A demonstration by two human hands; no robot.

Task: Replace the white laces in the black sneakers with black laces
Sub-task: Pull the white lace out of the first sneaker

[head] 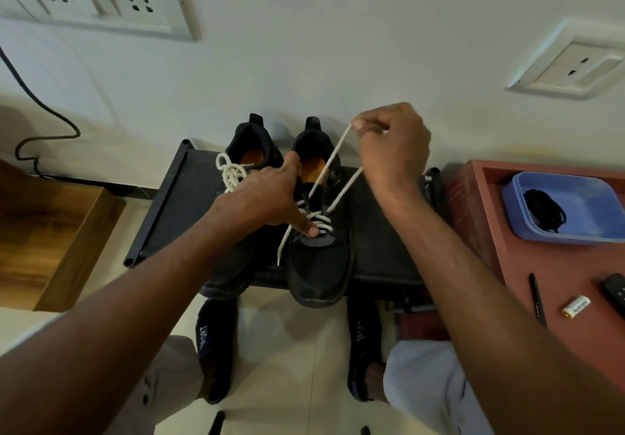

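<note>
At the far left a wooden cabinet (50, 238) stands beside a low black rack (169, 204), on which both black sneakers sit with heels toward the wall. The left sneaker (243, 164) is untouched: its white lace (231, 174) remains tied in a bunched knot at the tongue.

The left hand (267, 197) steadies the right sneaker (318, 258). Its thumb hooks the collar beside the orange insole, and a straight finger presses on the lower lace crossings; I judge this a bracing hold on the shoe, not a grasp of the lace. One free lace end hangs down past the toe side.

The right sneaker's white lace (324, 177) is unknotted and part-drawn. The right hand (389, 137) is raised above the heel with fingertips pinched together on one strand, which runs taut down to the eyelets.

Step in hand, by my judgement: unthreading the first shoe, upper eyelets freed, lower rows remaining. The next move calls for a steady pull along the lace's line while the shoe is held down, then working each crossing loose in turn.

At the right, on a red table (490, 231), a blue tray (575, 191) holds the black laces (541, 208), well apart from the shoes and not yet taken up.
</note>
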